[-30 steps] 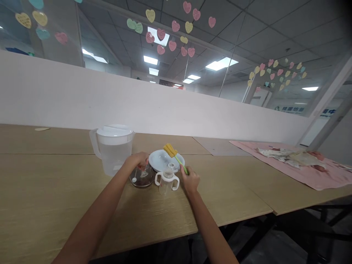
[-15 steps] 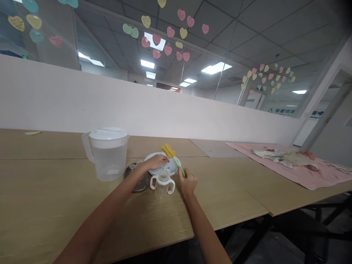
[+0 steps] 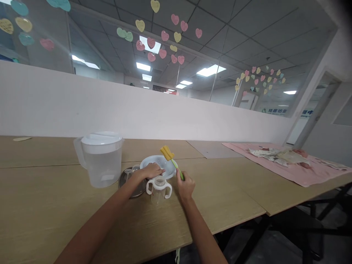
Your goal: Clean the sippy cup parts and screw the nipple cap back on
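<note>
My right hand (image 3: 186, 184) is closed around the green handle of a sponge bottle brush (image 3: 167, 153), its yellow head pointing up over the bowl. Palm down, my left hand (image 3: 153, 170) reaches into the white bowl (image 3: 145, 159). Its fingertips are bent down inside, and whatever they hold is hidden. Between my hands, nearer to me, a clear baby bottle (image 3: 158, 196) with two white handles stands upright and uncapped on the table. A dark round plate (image 3: 140, 190) holding small clear parts lies left of the bottle, partly covered by my left forearm.
A clear plastic pitcher (image 3: 103, 165) with a white lid and some liquid stands at the left. A pink cloth (image 3: 308, 176) with a doll and clothes on it covers the table's right end. A white wall (image 3: 82, 106) runs behind the wooden table (image 3: 220, 201).
My left hand has lowered into the bowl, and the disc seen there before is now mostly covered. The brush stays in my right hand. The camera view has shifted slightly.
</note>
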### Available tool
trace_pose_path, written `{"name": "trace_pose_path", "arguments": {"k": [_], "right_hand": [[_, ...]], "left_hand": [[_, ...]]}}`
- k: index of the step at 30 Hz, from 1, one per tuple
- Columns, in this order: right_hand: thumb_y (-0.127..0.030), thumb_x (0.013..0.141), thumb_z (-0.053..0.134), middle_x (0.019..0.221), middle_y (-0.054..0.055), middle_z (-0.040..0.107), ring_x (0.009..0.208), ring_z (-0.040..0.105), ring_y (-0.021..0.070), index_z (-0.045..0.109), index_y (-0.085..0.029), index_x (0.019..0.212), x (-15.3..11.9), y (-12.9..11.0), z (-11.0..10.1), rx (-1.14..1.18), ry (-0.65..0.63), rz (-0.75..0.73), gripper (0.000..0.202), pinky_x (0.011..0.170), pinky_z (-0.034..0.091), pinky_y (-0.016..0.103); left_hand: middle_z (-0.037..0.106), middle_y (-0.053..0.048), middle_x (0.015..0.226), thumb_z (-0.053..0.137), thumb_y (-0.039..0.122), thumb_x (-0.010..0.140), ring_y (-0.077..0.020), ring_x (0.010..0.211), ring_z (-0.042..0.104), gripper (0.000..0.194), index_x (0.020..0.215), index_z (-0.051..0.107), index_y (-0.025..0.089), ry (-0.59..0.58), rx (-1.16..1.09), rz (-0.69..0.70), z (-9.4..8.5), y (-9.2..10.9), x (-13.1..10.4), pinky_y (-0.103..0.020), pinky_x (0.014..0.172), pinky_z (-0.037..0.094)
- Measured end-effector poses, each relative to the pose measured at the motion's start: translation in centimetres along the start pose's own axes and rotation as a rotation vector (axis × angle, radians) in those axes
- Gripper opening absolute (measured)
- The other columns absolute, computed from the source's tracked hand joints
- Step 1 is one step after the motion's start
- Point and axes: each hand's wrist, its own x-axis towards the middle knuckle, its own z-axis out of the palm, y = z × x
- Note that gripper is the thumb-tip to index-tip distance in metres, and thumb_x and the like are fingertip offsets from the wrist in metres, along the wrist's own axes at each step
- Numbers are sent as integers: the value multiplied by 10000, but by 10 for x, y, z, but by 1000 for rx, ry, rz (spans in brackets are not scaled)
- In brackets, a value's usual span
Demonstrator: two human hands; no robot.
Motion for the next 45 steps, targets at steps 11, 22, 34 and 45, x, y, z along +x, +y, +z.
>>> {"name": "trace_pose_path", "arguments": {"k": [11, 22, 34, 45], "right_hand": [[-573, 928, 326, 485, -11, 492, 462, 328, 92, 603, -173, 615, 0, -3, -5, 143, -88, 132, 578, 496, 257, 226], [-580, 939, 265, 477, -7, 480, 446, 343, 96, 574, -184, 587, -3, 3, -2, 56, -93, 52, 613, 493, 250, 234], [-545, 952, 294, 465, -7, 478, 437, 354, 94, 571, -175, 593, -6, 5, 1, 67, -87, -27, 585, 497, 253, 233], [-536, 955, 291, 490, 10, 520, 446, 403, 97, 583, -170, 601, -6, 4, 0, 62, -100, -61, 587, 502, 267, 229]], "left_hand": [[691, -38, 785, 720, 377, 620, -217, 817, 651, 278, 772, 601, 176, 272, -488, -56, -43, 20, 2, -318, 731, 509], [680, -13, 810, 773, 350, 608, -182, 830, 663, 395, 895, 559, 182, 262, -610, 78, -73, 53, -16, -305, 771, 525], [662, -48, 770, 617, 118, 659, -217, 807, 622, 87, 727, 614, 172, 230, 294, -153, -99, 39, -46, -286, 728, 453], [672, -4, 681, 756, 40, 444, -181, 705, 644, 278, 642, 637, 193, -172, 455, -326, -70, -2, -28, -217, 627, 463]]}}
